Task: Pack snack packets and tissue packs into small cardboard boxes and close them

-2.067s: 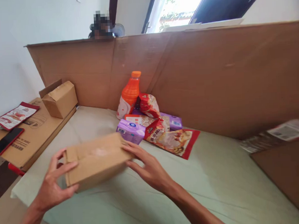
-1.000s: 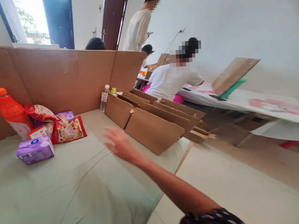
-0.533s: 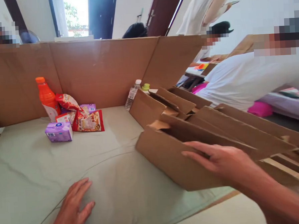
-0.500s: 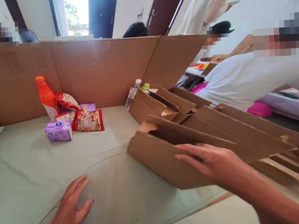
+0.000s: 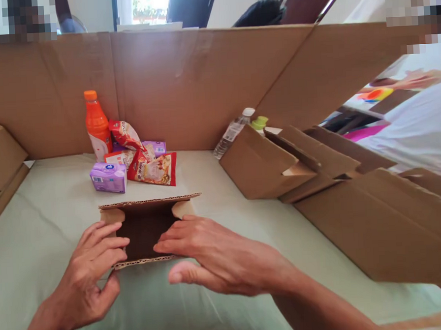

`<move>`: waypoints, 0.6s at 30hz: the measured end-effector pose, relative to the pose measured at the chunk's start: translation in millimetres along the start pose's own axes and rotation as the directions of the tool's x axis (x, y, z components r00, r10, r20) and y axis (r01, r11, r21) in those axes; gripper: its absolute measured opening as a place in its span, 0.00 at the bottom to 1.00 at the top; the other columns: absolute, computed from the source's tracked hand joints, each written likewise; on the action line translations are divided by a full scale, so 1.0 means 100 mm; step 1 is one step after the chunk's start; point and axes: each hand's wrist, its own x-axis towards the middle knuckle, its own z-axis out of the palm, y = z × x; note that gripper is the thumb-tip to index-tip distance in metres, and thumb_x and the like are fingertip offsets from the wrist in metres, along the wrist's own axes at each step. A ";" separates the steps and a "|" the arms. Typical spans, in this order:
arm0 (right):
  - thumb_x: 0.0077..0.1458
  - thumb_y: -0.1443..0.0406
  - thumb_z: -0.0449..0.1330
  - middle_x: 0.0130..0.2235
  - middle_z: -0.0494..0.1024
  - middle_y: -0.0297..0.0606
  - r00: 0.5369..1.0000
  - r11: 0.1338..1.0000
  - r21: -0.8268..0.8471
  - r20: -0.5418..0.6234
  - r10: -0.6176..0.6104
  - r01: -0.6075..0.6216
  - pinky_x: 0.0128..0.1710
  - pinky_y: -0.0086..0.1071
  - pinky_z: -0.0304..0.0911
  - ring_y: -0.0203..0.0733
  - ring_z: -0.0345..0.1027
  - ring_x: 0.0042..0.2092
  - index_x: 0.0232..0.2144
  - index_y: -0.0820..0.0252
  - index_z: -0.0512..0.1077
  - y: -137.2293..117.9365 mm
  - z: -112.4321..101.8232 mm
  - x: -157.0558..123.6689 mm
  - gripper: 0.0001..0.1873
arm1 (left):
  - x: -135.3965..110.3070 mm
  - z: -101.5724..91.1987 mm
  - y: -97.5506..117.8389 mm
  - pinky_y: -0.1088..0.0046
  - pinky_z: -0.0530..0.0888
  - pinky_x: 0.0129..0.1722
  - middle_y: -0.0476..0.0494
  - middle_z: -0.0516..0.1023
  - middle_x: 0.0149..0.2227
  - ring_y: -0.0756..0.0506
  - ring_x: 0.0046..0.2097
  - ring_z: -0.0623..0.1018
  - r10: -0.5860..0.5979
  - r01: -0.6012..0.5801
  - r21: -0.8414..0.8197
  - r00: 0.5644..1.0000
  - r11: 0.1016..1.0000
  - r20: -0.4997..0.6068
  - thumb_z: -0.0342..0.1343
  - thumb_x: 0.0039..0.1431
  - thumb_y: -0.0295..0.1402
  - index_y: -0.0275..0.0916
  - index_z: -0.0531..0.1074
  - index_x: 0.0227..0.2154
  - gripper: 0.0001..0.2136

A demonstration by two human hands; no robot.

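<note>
A small cardboard box [image 5: 148,200] stands on the cloth in front of me, its open top facing me with flaps at both ends. My left hand [image 5: 91,270] holds its left end, fingers over the flap and thumb at the near side. At the right end, my right hand [image 5: 210,256] reaches its fingers over the near wall into the opening, with the thumb outside. The box's interior is dark, and my right hand hides its near right corner.
Beyond the box are an orange bottle [image 5: 97,124], red snack packets [image 5: 154,171] and a purple tissue pack [image 5: 108,178]. A clear bottle [image 5: 231,135] leans by several cardboard boxes [image 5: 379,225] on the right. A cardboard wall [image 5: 201,87] borders the back; a person in white [image 5: 421,120] is at right.
My right hand has brought a cardboard box from the right-hand group to the middle. My left hand has come onto its left end. The view has turned right.
</note>
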 end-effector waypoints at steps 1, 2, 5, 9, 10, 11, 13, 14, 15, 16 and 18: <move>0.69 0.47 0.48 0.34 0.80 0.41 0.999 1.000 -0.004 0.034 0.019 -0.018 0.40 0.35 0.60 0.43 0.73 0.38 0.37 0.59 0.78 0.04 -0.07 0.03 0.27 | 0.04 -0.03 -0.03 0.50 0.62 0.66 0.42 0.80 0.51 0.40 0.64 0.69 0.009 -0.009 0.006 0.999 1.000 0.031 0.50 0.54 0.19 0.41 0.71 0.41 0.15; 0.69 0.46 0.47 0.32 0.80 0.41 0.997 0.999 -0.024 0.060 0.047 -0.046 0.39 0.35 0.60 0.44 0.73 0.37 0.34 0.60 0.78 0.07 -0.12 0.05 0.29 | 0.08 -0.06 -0.05 0.50 0.62 0.67 0.42 0.80 0.51 0.40 0.65 0.68 0.023 -0.023 0.008 0.997 1.000 0.072 0.49 0.53 0.19 0.41 0.71 0.38 0.14; 0.70 0.47 0.46 0.29 0.79 0.41 0.985 0.984 -0.110 0.085 0.151 -0.141 0.36 0.36 0.60 0.44 0.73 0.33 0.28 0.60 0.76 0.11 -0.22 0.05 0.32 | 0.26 -0.16 -0.07 0.50 0.62 0.67 0.44 0.81 0.51 0.39 0.65 0.68 0.096 -0.096 -0.008 0.972 0.995 0.215 0.48 0.48 0.19 0.41 0.72 0.34 0.14; 0.69 0.56 0.52 0.34 0.82 0.41 0.968 0.939 -0.238 -0.076 0.238 -0.249 0.36 0.37 0.65 0.46 0.76 0.35 0.32 0.58 0.78 0.18 -0.18 -0.17 0.20 | 0.46 -0.25 -0.06 0.50 0.64 0.66 0.46 0.82 0.41 0.38 0.57 0.75 0.147 -0.150 -0.013 0.945 0.989 0.292 0.50 0.43 0.20 0.42 0.69 0.28 0.11; 0.69 0.58 0.53 0.37 0.83 0.42 0.958 0.922 -0.266 -0.142 0.250 -0.280 0.37 0.38 0.67 0.48 0.77 0.37 0.34 0.58 0.78 0.23 -0.15 -0.26 0.18 | 0.49 -0.26 -0.06 0.50 0.64 0.66 0.46 0.80 0.37 0.39 0.53 0.77 0.146 -0.151 -0.009 0.943 0.989 0.298 0.51 0.43 0.20 0.42 0.68 0.27 0.10; 0.69 0.59 0.53 0.41 0.84 0.43 0.946 0.910 -0.281 -0.200 0.254 -0.303 0.39 0.40 0.69 0.49 0.78 0.40 0.38 0.58 0.79 0.29 -0.10 -0.34 0.16 | 0.50 -0.26 -0.05 0.49 0.64 0.66 0.47 0.78 0.35 0.40 0.48 0.77 0.145 -0.150 -0.004 0.943 0.989 0.301 0.52 0.43 0.21 0.42 0.67 0.26 0.09; 0.69 0.60 0.51 0.48 0.82 0.44 0.932 0.910 -0.271 -0.269 0.241 -0.313 0.44 0.42 0.73 0.50 0.79 0.46 0.44 0.58 0.79 0.44 0.01 -0.49 0.17 | 0.48 -0.24 -0.06 0.49 0.64 0.67 0.47 0.75 0.33 0.42 0.43 0.76 0.130 -0.141 0.022 0.952 0.990 0.278 0.53 0.45 0.22 0.42 0.66 0.25 0.08; 0.69 0.60 0.50 0.51 0.81 0.44 0.929 0.918 -0.249 -0.288 0.234 -0.309 0.47 0.43 0.73 0.50 0.78 0.49 0.47 0.57 0.78 0.51 0.07 -0.55 0.18 | 0.45 -0.22 -0.06 0.49 0.64 0.66 0.46 0.74 0.34 0.43 0.43 0.75 0.124 -0.139 0.045 0.962 0.989 0.245 0.53 0.47 0.22 0.41 0.67 0.27 0.07; 0.69 0.60 0.50 0.53 0.80 0.43 0.924 0.927 -0.216 -0.300 0.235 -0.306 0.50 0.44 0.73 0.50 0.77 0.52 0.50 0.57 0.77 0.57 0.12 -0.60 0.19 | 0.41 -0.20 -0.07 0.49 0.65 0.65 0.45 0.74 0.36 0.42 0.44 0.75 0.118 -0.135 0.076 0.974 0.988 0.196 0.53 0.49 0.21 0.41 0.69 0.31 0.08; 0.69 0.60 0.49 0.54 0.80 0.43 0.919 0.935 -0.175 -0.307 0.246 -0.308 0.52 0.45 0.73 0.49 0.75 0.54 0.51 0.57 0.77 0.63 0.16 -0.63 0.19 | 0.36 -0.18 -0.07 0.50 0.66 0.65 0.43 0.75 0.39 0.42 0.47 0.74 0.112 -0.128 0.113 0.985 0.985 0.134 0.52 0.52 0.21 0.40 0.71 0.36 0.11; 0.69 0.59 0.50 0.54 0.80 0.42 0.909 0.943 -0.078 -0.303 0.285 -0.322 0.53 0.44 0.73 0.49 0.74 0.56 0.52 0.56 0.77 0.70 0.18 -0.64 0.19 | 0.23 -0.13 -0.09 0.50 0.66 0.64 0.41 0.74 0.44 0.41 0.52 0.73 0.092 -0.092 0.185 0.996 0.978 0.009 0.52 0.55 0.20 0.38 0.70 0.49 0.18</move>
